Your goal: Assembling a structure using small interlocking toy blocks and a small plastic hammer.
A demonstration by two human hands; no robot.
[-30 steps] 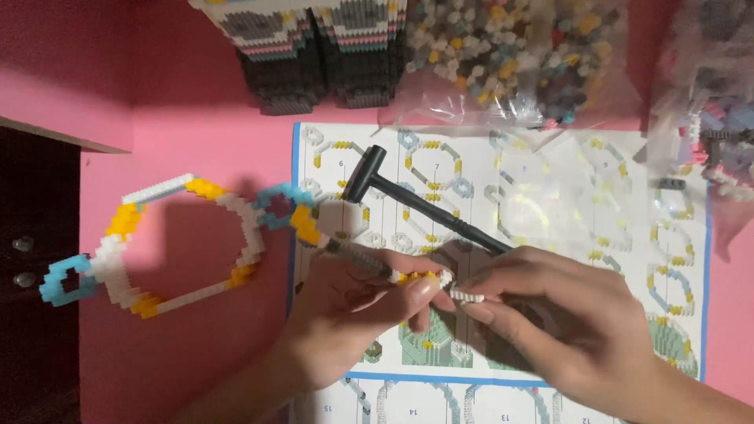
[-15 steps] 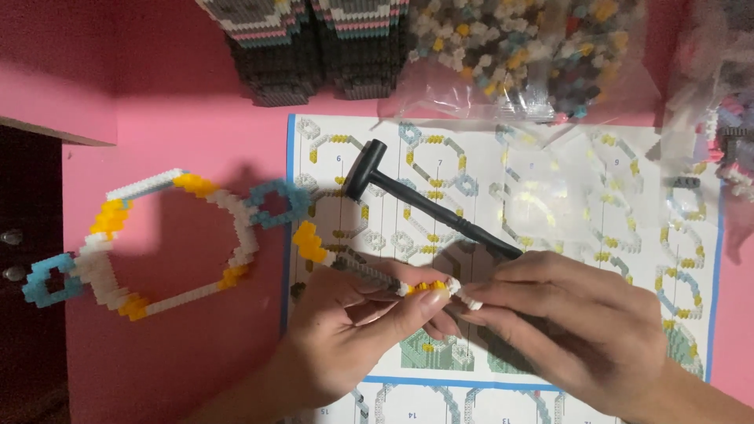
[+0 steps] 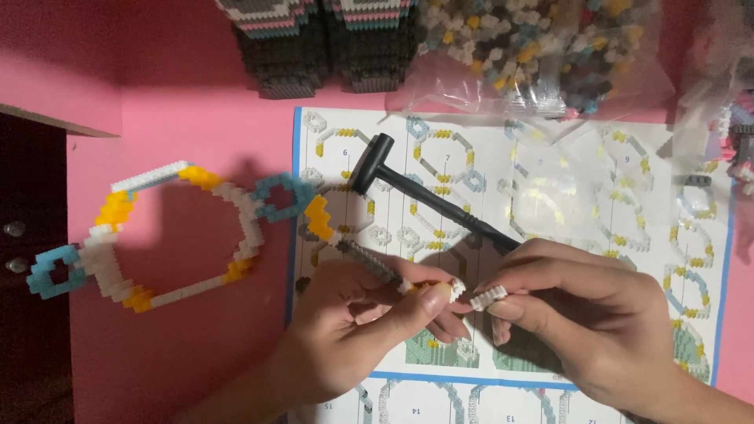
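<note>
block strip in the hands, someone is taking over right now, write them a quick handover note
Left hand: pinches the free end of the grey-and-white block strip, which trails from the white, yellow and blue block ring on the pink table.
Right hand: pinches a small white block piece right beside the strip's end; whether they touch is unclear.
Small black hammer lies on the printed instruction sheet; bag of loose blocks above.
Done: the ring's loop is built.
Left: the white piece is not yet joined.
</note>
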